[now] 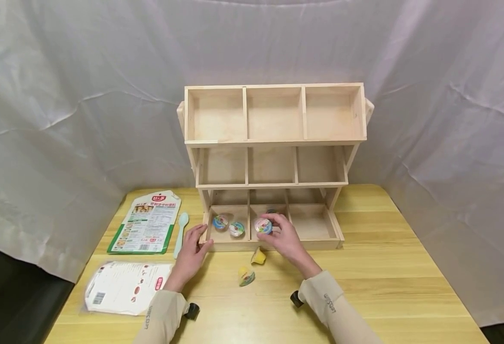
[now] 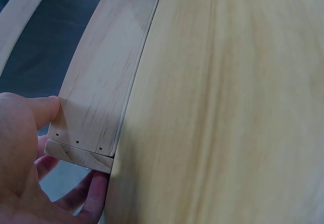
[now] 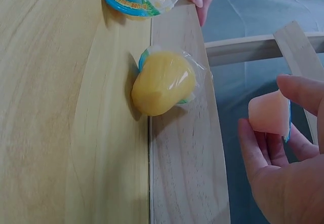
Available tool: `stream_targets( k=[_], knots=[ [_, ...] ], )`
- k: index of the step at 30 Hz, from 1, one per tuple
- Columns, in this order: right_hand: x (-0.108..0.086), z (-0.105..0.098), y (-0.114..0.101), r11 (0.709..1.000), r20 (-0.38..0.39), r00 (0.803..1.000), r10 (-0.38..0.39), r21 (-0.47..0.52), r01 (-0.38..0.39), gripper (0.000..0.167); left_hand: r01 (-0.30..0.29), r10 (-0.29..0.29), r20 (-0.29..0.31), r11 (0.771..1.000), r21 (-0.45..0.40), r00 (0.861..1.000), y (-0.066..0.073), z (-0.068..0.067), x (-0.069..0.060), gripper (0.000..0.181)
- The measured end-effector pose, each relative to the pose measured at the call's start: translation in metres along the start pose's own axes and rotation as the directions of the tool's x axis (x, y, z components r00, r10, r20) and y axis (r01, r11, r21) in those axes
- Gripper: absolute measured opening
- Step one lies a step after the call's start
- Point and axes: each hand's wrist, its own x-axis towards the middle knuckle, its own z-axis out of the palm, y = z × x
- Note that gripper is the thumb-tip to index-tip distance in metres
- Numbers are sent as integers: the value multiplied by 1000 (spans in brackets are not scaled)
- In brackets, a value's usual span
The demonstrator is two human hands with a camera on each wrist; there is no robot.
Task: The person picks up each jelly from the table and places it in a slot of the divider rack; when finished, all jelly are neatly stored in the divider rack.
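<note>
My right hand pinches a jelly cup between thumb and fingers over the middle bottom compartment of a wooden rack. In the right wrist view the held cup shows pinkish, with a blue-edged lid. Two jelly cups lie in the bottom left compartment; another, partly hidden behind the right hand, sits in the middle one. Around the rack's front left corner, my left hand grips with the thumb on the board's top edge. Two yellow jelly cups lie on the table before the rack.
Left of the rack lie a green-and-white printed packet, a pale green spoon and a white packet. The rack's two upper tiers have three compartments each. Grey cloth hangs behind and at both sides of the wooden table.
</note>
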Motion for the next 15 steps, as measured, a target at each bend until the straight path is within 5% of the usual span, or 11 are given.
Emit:
stream_targets(
  k=[15],
  knots=[
    [5, -5, 4, 988, -49, 999, 0, -154, -7, 50, 13, -13, 2, 1000, -22, 1000, 0, 1, 0, 57]
  ],
)
